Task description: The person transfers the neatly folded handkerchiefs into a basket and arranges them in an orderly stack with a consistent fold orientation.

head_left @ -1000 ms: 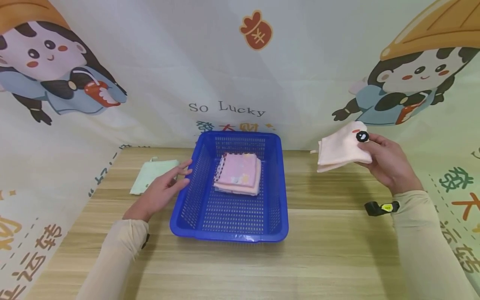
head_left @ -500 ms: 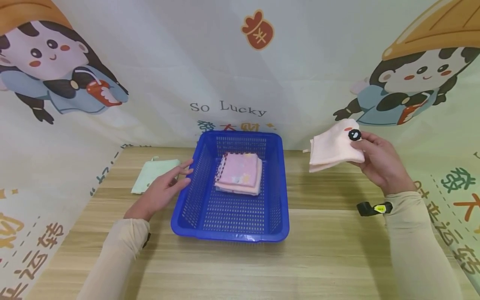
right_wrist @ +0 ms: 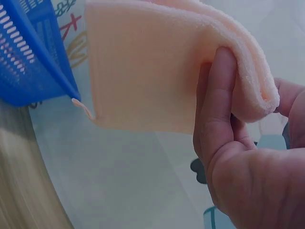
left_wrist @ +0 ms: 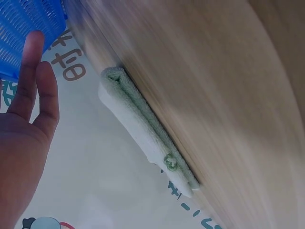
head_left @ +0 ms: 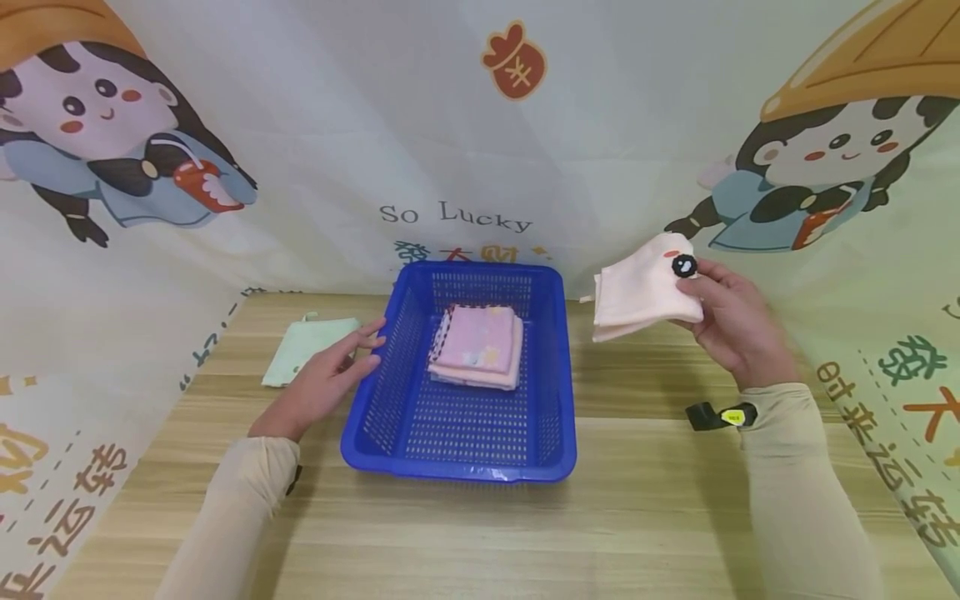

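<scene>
My right hand (head_left: 738,321) pinches a folded pale-pink towel (head_left: 637,287) by its right side, thumb on top and fingers underneath, up off the table and to the right of the basket. A black round patch shows near the thumb, and a small loop hangs from the towel's far edge. The blue plastic basket (head_left: 459,477) stands in the middle. Inside it lies a stack of folded towels (head_left: 478,342), a pink one on top. My left hand (head_left: 318,383) rests its extended fingertips on the basket's left rim. Behind that hand lies a folded light-green towel (left_wrist: 143,129), partly hidden in the head view.
The wooden table (head_left: 450,542) runs up to a printed cloth backdrop (head_left: 337,125) at the back and both sides. A black wrist strap (head_left: 720,415) sits at the right sleeve's cuff.
My right hand has carried the pale-pink towel leftward, closer to the basket. The left hand, the basket and the green towel have stayed where they were.
</scene>
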Motion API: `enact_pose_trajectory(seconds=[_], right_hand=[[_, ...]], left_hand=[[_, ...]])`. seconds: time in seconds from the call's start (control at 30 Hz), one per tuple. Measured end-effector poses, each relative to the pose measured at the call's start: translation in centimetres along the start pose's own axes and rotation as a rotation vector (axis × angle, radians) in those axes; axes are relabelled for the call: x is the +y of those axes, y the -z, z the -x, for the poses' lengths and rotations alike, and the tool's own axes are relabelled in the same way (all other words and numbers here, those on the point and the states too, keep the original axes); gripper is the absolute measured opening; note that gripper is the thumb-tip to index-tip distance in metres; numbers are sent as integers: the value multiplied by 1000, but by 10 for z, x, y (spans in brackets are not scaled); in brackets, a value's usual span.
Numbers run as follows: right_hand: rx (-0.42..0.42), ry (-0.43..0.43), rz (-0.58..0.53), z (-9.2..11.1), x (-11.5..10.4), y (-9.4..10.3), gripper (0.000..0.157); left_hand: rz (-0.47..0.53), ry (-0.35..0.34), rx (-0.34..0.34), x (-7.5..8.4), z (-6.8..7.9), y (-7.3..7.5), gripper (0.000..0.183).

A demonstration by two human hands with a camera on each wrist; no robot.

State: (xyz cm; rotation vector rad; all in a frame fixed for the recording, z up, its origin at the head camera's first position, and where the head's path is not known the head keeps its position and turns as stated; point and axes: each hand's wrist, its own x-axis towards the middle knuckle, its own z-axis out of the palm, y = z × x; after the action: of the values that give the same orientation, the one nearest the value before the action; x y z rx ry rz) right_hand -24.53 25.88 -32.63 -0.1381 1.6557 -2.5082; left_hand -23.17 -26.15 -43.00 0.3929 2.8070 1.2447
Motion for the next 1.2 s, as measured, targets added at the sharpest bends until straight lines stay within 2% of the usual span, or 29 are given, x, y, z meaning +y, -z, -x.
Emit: enact_pose_trajectory(seconds=[0.17,0.3,0.6,0.77,1.2], right_hand=[[-15,-4,-4,-4,2,-11,50],[-27,-6,-31,-7,4,-18,51],[-30,-8,-43,-12,13,-27,39],[-30,-12,-34,-14,20,-31,37],[-72,-31,9,-24,32,-54,54]], left_hand=[[-1,5,0,0,-1,-1,48],[2,-2,-10,0,-1,-1,45],[-8,-3,1,2,-1,-2,43],[0,-3,8,1,0,-3,42],[14,-7,19,-2,-2,-4,42]])
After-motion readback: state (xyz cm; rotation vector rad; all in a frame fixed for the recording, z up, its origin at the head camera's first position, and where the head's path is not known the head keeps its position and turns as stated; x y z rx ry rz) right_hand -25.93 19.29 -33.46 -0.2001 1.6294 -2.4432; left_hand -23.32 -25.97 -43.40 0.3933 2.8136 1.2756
